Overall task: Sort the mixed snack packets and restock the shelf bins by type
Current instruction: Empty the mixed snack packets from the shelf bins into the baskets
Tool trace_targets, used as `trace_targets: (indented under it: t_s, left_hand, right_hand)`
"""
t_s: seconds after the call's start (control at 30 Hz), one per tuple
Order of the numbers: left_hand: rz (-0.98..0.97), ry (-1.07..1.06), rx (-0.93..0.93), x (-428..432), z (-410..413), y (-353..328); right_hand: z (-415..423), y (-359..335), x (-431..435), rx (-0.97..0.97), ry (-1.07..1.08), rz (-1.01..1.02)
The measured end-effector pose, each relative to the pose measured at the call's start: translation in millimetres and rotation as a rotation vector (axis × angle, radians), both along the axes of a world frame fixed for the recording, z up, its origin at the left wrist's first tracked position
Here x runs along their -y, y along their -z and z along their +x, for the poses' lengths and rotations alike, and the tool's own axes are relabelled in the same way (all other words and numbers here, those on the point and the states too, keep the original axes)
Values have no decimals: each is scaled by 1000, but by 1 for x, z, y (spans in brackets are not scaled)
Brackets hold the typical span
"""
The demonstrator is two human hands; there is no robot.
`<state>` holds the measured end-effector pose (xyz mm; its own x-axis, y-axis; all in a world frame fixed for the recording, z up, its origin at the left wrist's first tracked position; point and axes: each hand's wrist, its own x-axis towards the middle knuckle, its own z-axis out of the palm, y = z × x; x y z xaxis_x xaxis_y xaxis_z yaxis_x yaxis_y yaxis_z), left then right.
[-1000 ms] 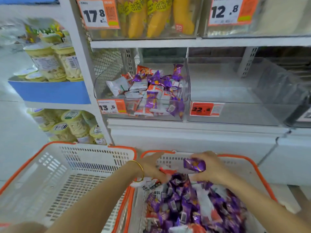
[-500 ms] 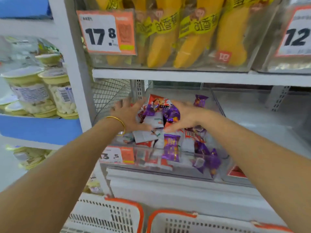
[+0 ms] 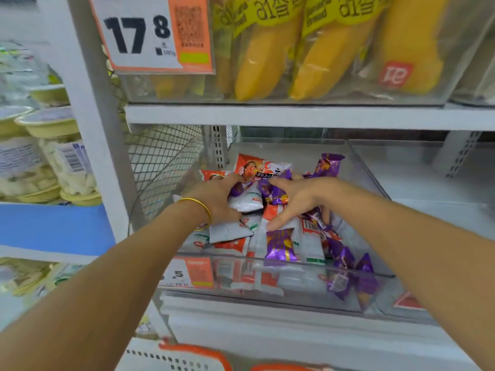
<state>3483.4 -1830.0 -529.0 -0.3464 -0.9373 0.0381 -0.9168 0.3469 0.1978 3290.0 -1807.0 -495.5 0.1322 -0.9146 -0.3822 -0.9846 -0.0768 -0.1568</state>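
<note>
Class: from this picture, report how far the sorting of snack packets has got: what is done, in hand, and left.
Done: nothing visibly; the clear bin holds purple packets, white and orange ones mixed. In hand: the left hand grips a white packet, the right hand spreads over purple packets. Left: separating every type into its own bin.

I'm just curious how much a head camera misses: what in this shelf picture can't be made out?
- Head view: the price tag shows only ".5"; the left arm covers the rest.
- Head view: the left hand curls into the snack packets; whether it holds one is unclear.
- Head view: the orange-rimmed baskets are cut off by the bottom edge.
- Head view: the tub labels at left are too blurred to read.
</note>
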Motion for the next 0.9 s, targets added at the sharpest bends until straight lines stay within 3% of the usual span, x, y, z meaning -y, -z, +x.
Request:
trace_targets:
  t_s: [0.33,0.57,0.77,0.9]
  left_hand:
    - [-249,-40,-324,-21,6,-15]
    - [-396,-32,-487,-53,12,-31]
    - [-404,0,-664,-112,7,-47]
    - [-349,-30,-759,-176,1,-52]
  right_hand:
    - [-2,4,-2,48,13,-224]
    - [-8,-12,-13,74,-33,-591]
    - [-33,-31,-58,292,52,-658]
    - [-47,-36,-133,441,5,-660]
